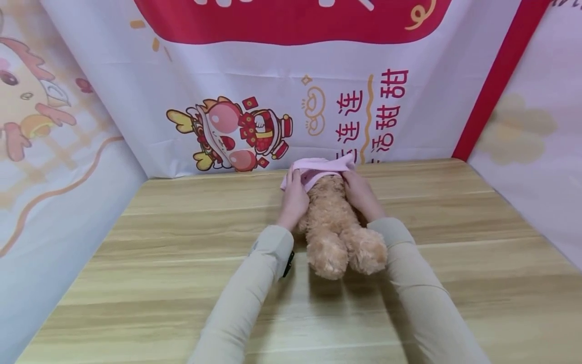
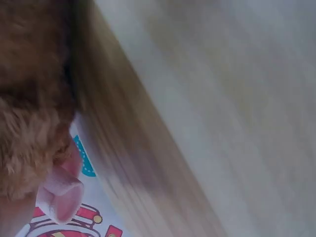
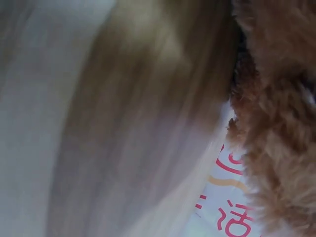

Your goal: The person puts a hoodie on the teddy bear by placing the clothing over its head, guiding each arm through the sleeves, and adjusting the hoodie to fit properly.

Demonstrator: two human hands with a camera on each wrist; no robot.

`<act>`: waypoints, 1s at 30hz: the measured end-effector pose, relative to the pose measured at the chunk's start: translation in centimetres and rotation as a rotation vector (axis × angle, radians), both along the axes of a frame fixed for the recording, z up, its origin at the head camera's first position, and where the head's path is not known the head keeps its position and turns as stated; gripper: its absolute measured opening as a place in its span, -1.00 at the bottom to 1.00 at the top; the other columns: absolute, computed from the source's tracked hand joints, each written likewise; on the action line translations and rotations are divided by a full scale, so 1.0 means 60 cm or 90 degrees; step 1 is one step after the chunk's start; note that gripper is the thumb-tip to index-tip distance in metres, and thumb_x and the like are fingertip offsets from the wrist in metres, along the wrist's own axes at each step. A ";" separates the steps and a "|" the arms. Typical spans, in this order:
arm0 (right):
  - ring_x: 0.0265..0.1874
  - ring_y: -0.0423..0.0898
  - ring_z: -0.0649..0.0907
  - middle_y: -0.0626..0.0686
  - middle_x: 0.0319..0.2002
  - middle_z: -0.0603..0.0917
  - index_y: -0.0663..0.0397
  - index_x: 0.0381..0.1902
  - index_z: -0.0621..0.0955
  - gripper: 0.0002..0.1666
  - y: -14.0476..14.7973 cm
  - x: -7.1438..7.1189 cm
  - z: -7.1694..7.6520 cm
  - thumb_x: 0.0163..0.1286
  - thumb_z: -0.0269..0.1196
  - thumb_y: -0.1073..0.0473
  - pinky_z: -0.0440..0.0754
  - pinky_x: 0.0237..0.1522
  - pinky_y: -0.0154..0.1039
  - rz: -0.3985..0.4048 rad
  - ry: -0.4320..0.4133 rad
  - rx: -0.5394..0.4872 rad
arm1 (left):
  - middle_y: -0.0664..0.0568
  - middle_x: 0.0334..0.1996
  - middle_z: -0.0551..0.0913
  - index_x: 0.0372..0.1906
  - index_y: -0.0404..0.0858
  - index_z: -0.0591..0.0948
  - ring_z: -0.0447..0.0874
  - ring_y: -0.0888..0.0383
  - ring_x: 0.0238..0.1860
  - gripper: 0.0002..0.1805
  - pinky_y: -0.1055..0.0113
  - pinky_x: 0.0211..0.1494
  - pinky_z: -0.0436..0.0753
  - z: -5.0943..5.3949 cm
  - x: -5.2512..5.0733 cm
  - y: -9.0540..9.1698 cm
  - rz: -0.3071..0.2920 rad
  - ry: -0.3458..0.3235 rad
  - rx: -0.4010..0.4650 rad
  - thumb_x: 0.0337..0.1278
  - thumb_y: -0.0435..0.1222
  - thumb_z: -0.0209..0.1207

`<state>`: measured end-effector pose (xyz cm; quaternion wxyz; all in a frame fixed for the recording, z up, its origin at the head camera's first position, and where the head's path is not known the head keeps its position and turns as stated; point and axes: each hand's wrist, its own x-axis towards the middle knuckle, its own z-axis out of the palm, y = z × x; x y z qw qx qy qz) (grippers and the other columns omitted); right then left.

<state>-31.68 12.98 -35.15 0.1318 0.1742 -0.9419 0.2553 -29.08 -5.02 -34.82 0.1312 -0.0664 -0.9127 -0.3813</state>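
A light-brown plush toy point(image 1: 331, 210) lies on the table with its two stubby feet pointing toward me. Pink cloth point(image 1: 320, 165), which looks like a small garment, covers its far end, so the head is hidden. My left hand point(image 1: 295, 198) grips the cloth's left edge. On the other side, my right hand point(image 1: 362, 194) holds the right edge, its fingertips mostly out of sight. The left wrist view has a fold of the pink cloth point(image 2: 66, 197) below the brown fur point(image 2: 27, 143). Only fur point(image 3: 276, 143) shows in the right wrist view, not the cloth.
The wood-grain table point(image 1: 182, 273) extends around the toy. A white printed backdrop point(image 1: 254, 65) with red lettering and a cartoon dragon rises at the table's far edge, close behind the cloth. Printed sheets also hang on the left and right.
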 end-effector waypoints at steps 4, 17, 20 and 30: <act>0.18 0.31 0.48 0.42 0.13 0.51 0.41 0.08 0.45 -0.65 -0.003 0.001 -0.004 0.44 -0.10 0.33 0.37 0.28 0.14 0.016 0.006 -0.010 | -0.22 0.51 -0.05 0.41 -0.42 0.13 0.09 -0.16 0.47 -0.43 0.08 0.47 0.26 -0.001 0.002 -0.011 -0.016 -0.008 0.045 0.32 -0.48 -0.09; -0.02 0.31 0.60 0.35 -0.05 0.65 0.30 -0.14 0.58 -0.81 -0.015 0.005 -0.004 0.39 0.07 0.33 0.51 0.06 0.16 -0.043 0.036 -0.016 | -0.15 0.49 0.05 0.37 -0.33 0.23 0.23 -0.20 0.40 -0.40 -0.01 0.36 0.39 -0.002 -0.007 -0.045 -0.040 0.029 -0.033 0.22 -0.52 0.01; -0.08 0.33 0.62 0.37 -0.09 0.66 0.31 -0.18 0.59 -0.83 -0.015 0.003 -0.004 0.32 0.10 0.38 0.53 -0.02 0.16 -0.080 0.027 -0.008 | -0.09 0.51 0.03 0.36 -0.29 0.25 0.31 -0.18 0.36 -0.35 0.02 0.12 0.60 -0.001 -0.011 -0.045 -0.029 0.055 -0.134 0.12 -0.64 -0.04; -0.04 0.30 0.61 0.39 -0.04 0.64 0.35 -0.03 0.62 -0.63 -0.017 0.003 0.004 0.19 0.09 0.46 0.54 0.05 0.10 -0.156 -0.079 -0.026 | -0.01 0.55 -0.07 0.42 -0.19 0.20 0.54 -0.14 0.14 -0.32 0.05 -0.02 0.66 0.008 -0.021 -0.039 -0.036 0.081 -0.342 0.18 -0.63 -0.15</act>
